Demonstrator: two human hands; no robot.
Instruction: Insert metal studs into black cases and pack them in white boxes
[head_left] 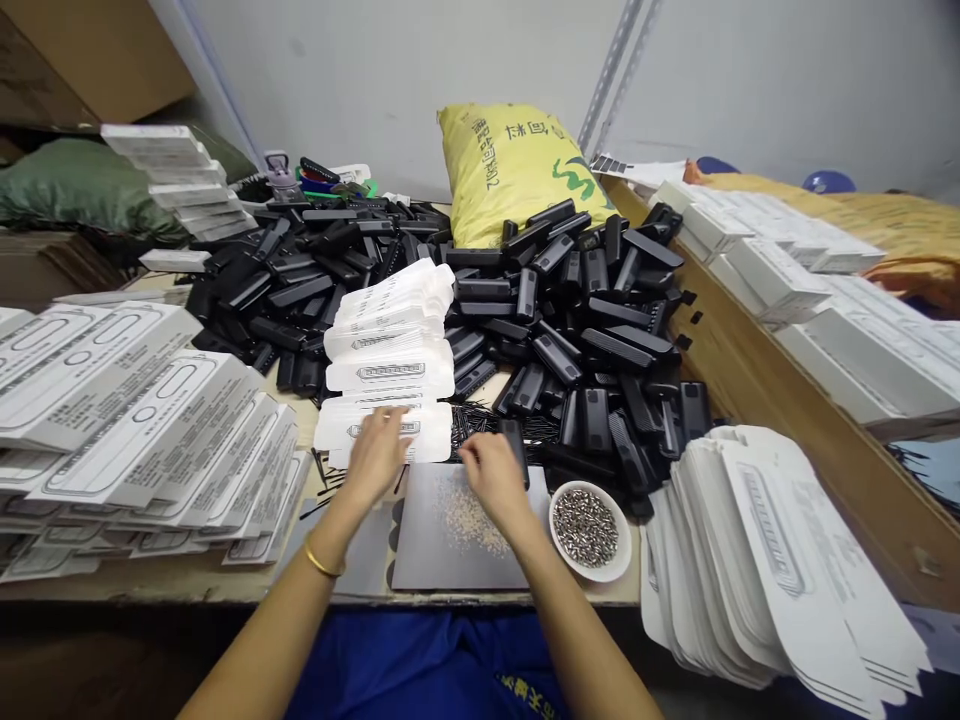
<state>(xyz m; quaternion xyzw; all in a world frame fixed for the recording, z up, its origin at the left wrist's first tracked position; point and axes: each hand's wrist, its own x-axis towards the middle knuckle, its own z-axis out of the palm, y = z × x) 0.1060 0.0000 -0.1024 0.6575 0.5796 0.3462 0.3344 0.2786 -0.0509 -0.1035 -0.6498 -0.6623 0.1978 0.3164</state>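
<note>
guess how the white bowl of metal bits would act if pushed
The white bowl may feel heavy for its size, filled with small metallic pieces. Those look loose, so a hard knock could spill some. It stands level and looks wide, so a gentle push would probably slide it.

Black cases (556, 358): hard plastic, satin smooth, some faces ribbed
Left boxes (157, 420): white printed card, smooth, mostly matt
Centre cartons (390, 372): thin white card, matt, printed
Grey plate (416, 545): smooth, dull sheen, metal or plastic unclear
Small pellets (585, 525): bright, shiny metal
Bowl (592, 574): white, smooth, slightly glossy
Far yellow sack (510, 170): plastic-looking, creased, faint sheen
Right board (739, 370): brown, wood-like, matt
Bracelet (322, 562): polished gold-coloured metal
Clothing (390, 660): blue cloth, matt folds
Tabletop (180, 583): pale, wood-like, smooth
</note>
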